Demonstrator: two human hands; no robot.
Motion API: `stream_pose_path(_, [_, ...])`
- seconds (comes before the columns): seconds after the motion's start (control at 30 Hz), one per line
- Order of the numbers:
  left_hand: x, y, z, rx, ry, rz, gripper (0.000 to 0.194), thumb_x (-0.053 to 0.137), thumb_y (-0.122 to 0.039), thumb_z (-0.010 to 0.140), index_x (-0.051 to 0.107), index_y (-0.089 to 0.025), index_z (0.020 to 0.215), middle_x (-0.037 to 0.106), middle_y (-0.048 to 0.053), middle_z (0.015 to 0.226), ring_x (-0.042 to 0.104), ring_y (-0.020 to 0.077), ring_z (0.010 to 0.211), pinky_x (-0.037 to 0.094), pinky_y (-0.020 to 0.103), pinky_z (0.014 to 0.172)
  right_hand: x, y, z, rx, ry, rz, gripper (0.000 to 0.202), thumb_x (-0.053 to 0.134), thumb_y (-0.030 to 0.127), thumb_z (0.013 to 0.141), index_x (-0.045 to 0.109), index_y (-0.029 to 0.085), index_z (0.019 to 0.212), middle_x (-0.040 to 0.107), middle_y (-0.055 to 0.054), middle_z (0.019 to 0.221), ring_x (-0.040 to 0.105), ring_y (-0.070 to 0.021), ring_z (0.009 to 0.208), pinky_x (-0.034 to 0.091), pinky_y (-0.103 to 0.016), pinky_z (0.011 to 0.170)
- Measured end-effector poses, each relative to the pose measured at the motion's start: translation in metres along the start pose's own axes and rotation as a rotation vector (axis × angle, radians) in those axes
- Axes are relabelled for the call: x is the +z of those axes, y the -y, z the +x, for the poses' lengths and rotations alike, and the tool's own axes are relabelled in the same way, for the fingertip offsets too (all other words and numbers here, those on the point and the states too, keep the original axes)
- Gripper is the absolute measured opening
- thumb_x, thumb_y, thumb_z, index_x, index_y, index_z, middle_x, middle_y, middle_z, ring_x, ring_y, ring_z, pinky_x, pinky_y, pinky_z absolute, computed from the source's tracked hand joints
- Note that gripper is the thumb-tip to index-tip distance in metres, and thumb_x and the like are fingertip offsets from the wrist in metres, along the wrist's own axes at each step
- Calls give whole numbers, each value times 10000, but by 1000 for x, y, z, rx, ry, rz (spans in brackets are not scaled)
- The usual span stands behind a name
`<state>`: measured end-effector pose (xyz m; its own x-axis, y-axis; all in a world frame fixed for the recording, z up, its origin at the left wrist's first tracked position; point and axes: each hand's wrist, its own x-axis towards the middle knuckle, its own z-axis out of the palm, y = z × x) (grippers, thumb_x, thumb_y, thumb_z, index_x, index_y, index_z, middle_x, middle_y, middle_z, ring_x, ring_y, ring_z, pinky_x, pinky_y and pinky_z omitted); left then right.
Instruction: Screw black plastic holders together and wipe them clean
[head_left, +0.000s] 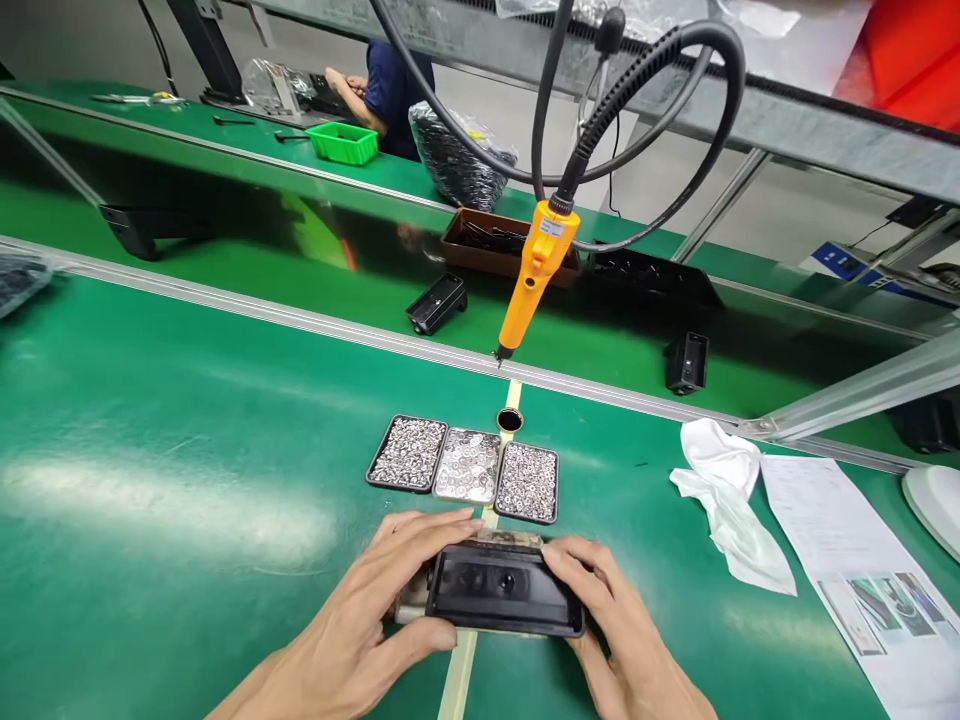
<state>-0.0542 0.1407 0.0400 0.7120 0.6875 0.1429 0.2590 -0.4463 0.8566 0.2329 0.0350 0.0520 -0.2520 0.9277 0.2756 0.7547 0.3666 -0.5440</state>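
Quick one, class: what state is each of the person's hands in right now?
Left hand: closed around the left end of the black housing.
Right hand: closed on its right end.

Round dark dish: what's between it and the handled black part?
Head view: middle tray and right tray of small metal parts, yellow tape, and a metal piece at the far edge of the black part.

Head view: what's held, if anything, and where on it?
The black, rectangular, plastic-looking casing, by its short ends: right hand at the right, left hand spanning the left.
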Motion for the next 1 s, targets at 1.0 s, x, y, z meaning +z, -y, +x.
stream_pose_path(1.0, [-30,-8,23,-66,-10,36,508,390,-600,1050,524,-319,1451,557,63,1479,523,267,1356,425,480,1138,13,-27,-15,-28,49,-98,665,508,325,1001,256,243,1610,466,-124,1541,502,-280,1403,556,-393,1064])
